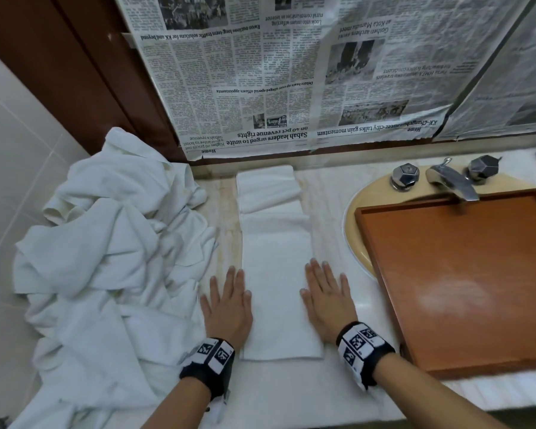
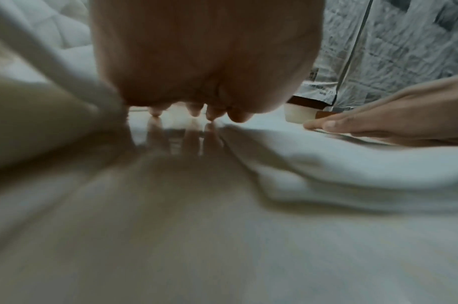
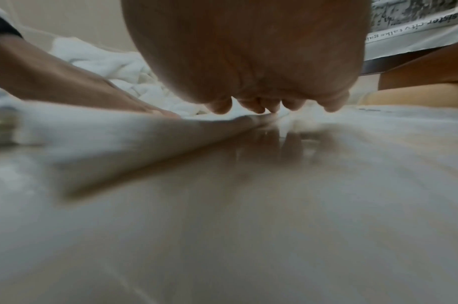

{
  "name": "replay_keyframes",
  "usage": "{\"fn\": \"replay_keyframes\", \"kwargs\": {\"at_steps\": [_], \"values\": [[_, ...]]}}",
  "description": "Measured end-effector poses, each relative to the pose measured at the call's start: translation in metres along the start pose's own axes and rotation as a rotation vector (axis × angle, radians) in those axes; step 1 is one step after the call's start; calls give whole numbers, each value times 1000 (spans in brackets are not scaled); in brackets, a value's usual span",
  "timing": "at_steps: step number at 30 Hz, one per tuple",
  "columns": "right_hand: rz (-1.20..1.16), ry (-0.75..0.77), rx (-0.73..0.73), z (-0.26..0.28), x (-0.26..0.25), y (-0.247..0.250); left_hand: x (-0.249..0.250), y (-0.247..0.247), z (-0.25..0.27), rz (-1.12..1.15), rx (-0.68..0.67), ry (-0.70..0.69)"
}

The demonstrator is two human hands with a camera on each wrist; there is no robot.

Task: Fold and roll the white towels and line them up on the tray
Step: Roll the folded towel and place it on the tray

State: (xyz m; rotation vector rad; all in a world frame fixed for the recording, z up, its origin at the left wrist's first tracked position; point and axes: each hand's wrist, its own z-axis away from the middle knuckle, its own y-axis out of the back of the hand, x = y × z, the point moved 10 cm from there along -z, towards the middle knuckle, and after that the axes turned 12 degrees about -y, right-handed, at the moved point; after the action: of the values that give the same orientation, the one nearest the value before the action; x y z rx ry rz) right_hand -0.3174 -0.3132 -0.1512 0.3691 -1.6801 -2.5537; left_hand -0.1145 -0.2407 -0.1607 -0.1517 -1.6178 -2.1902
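Flat and spread, our left hand (image 1: 228, 308) and right hand (image 1: 328, 305) press palm-down on the two long edges of the folded towel (image 1: 276, 261), gripping nothing. We see the towel as a long narrow white strip lying on the pale counter (image 1: 328, 196), running away from us toward the wall, its far end doubled into a thicker layer. Left of it we have a rumpled heap of white towels (image 1: 106, 243), touching our left wrist. To the right, a brown wooden tray (image 1: 464, 274) sits over the sink (image 1: 358, 230), below the metal tap (image 1: 452, 181). Newspaper (image 1: 291, 72) covers the wall behind.
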Motion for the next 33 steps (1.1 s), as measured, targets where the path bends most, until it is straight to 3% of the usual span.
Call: {"fn": "replay_keyframes", "kwargs": {"at_steps": [5, 10, 14, 20, 33], "values": [[-23, 151, 26, 37, -36, -22, 21, -15, 23, -25, 42, -31], [-76, 57, 50, 40, -7, -7, 14, 3, 31, 67, 174, -15], [-220, 110, 66, 61, 7, 3, 18, 16, 49, 134, 257, -2], [-173, 212, 21, 84, -3, -6, 18, 4, 70, 165, 155, 72], [-75, 162, 38, 95, 4, -17, 4, 9, 73, 436, 170, 186]]}}
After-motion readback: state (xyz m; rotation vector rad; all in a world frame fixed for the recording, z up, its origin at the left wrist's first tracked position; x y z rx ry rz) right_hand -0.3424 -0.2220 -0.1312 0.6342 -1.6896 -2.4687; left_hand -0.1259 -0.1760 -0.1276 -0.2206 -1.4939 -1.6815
